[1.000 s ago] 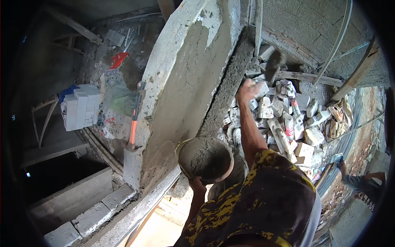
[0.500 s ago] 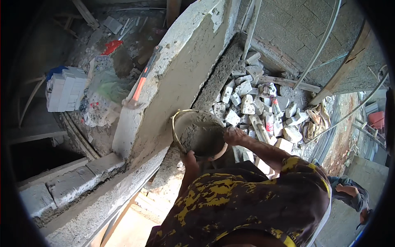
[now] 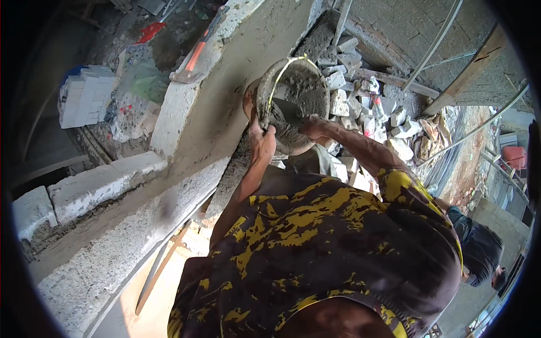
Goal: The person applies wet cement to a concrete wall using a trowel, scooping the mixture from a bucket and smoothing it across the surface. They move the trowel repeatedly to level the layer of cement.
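Observation:
A round bucket [image 3: 260, 97] with a pale yellow handle along its rim is tilted up beside the plastered wall, its mouth facing me. Wet grey mortar [image 3: 304, 85] coats its inside. My left hand [image 3: 262, 144] grips the bucket's lower left side, thumb toward the rim. At the lower right rim, my right hand [image 3: 313, 129] is closed on the edge, its fingertips partly hidden inside the mouth. Up on the wall's ledge, left of the bucket, lies a hammer [image 3: 196, 55] with an orange and black handle.
The wall top [image 3: 225, 90] runs diagonally past the bucket. Broken blocks [image 3: 352, 107] pile up beyond on the right. White blocks [image 3: 87, 98] and plastic sacks [image 3: 135, 84] lie left. A wooden beam [image 3: 473, 70] slants at right. Another person [image 3: 476, 245] bends over at lower right.
Both hands have raised the bucket up and away from me and tipped it, so its mouth turns more toward me. My view has shifted, and the other person has changed posture.

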`<move>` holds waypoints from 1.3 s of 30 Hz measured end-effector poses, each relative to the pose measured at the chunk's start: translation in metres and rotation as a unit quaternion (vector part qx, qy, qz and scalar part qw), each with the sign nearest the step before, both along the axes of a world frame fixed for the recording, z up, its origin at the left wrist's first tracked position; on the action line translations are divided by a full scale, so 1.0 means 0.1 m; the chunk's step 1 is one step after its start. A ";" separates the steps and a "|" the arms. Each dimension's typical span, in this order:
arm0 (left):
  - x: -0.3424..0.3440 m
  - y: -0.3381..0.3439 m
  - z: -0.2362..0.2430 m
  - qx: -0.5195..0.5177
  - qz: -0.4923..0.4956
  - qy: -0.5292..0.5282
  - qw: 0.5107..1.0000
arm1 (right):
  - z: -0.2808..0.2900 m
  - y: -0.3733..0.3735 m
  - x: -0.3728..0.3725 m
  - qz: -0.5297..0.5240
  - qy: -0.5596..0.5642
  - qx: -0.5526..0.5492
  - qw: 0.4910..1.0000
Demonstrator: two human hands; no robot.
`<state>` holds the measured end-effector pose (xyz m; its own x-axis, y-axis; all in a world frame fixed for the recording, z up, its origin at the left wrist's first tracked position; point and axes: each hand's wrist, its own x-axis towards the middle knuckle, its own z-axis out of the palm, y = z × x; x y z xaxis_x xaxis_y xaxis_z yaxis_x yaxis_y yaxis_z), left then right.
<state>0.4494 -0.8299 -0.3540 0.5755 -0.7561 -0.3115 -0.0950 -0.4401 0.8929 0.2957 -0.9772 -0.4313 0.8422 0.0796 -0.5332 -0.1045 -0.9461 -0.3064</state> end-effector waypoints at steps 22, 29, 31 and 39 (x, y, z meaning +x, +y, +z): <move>0.03 -0.40 -0.58 0.004 0.286 0.325 0.901 | 1.18 -0.68 -0.91 -0.503 -0.395 0.712 0.290; -0.01 0.19 -0.73 -0.020 0.179 0.193 0.965 | 0.88 -2.12 -1.04 -0.790 -0.573 0.033 0.218; -0.01 0.32 -0.83 0.041 0.215 0.155 0.963 | 0.69 -2.64 -0.52 -0.802 -0.585 -0.064 0.099; -0.04 0.86 -1.30 0.044 0.283 0.182 0.941 | 0.30 -2.10 1.79 -0.739 -0.511 0.248 0.362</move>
<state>0.4458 -0.7435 -0.4840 0.7218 -0.3229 -0.6122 0.4811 -0.4018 0.7792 0.4751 -1.1869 -0.4013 -0.1025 -0.9885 -0.1110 0.0238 0.1091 -0.9937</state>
